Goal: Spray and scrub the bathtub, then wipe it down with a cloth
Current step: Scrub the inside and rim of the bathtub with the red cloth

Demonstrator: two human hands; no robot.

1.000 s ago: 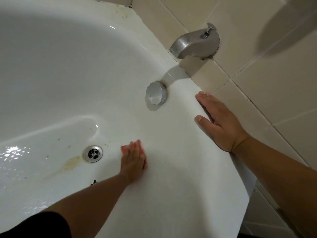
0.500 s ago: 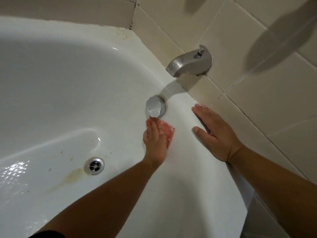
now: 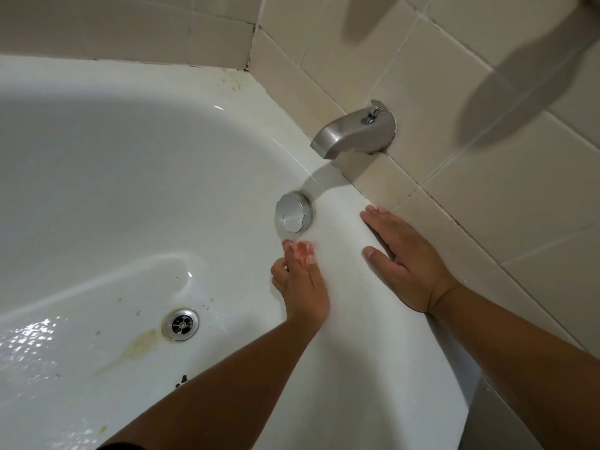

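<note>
The white bathtub (image 3: pixel 113 177) fills the left and middle of the head view. My left hand (image 3: pixel 300 284) presses a small pink scrubber (image 3: pixel 301 249) against the tub's inner end wall, just below the round chrome overflow knob (image 3: pixel 293 213). Most of the pink scrubber is hidden under my fingers. My right hand (image 3: pixel 406 264) lies flat, fingers together, on the tub's rim next to the tiled wall, holding nothing. Yellow-brown stains (image 3: pixel 139 347) sit on the tub floor beside the chrome drain (image 3: pixel 181 324).
A metal tub spout (image 3: pixel 354 133) sticks out of the beige tiled wall (image 3: pixel 487 157) above the knob. Grime marks the back corner of the rim (image 3: pixel 233 82). Dark specks (image 3: pixel 181 380) lie on the floor near my left forearm.
My left hand has moved with the pink scrubber from the wall near the drain up to just under the overflow knob. My right hand has stayed on the rim.
</note>
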